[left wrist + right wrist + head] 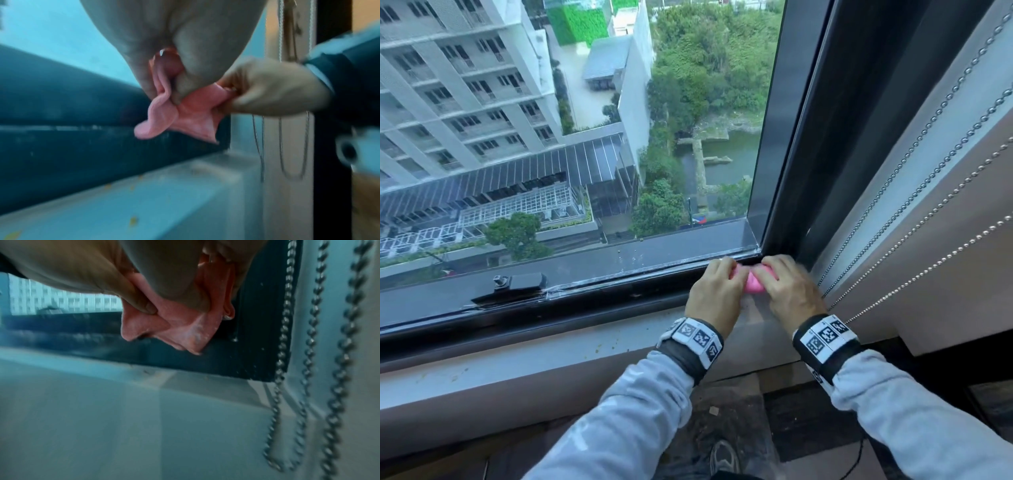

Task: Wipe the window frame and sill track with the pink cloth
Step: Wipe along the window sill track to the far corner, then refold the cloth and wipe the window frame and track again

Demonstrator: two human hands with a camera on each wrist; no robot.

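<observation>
A: What is going on at the window right now?

B: Both hands are working the pink cloth (751,283) at the right-hand end of the sill track (654,274), close to the corner where the bottom rail is meeting the upright of the window frame (787,137).

A: How is each grip sitting?

B: The left hand (714,293) is grasping one side of the cloth, fingers curled round a fold. The right hand (787,291) is pinching the other side. In the left wrist view the cloth is hanging bunched between them, loose corners dangling in front of the dark rail and not pressed flat on it.

A: So which step is this?

B: I am judging it as regathering or refolding the cloth at the corner, between strokes. The track is still showing white specks and grime to the left of the hands, and the pale sill (551,346) is carrying yellowish crumbs.

A: What is the next move asking for?

B: Probably pressing a clean fold down into the groove and drawing it leftward, while keeping clear of the bead chains (914,192) hanging just beside the right hand, and minding the window latch (520,283) further along.
</observation>
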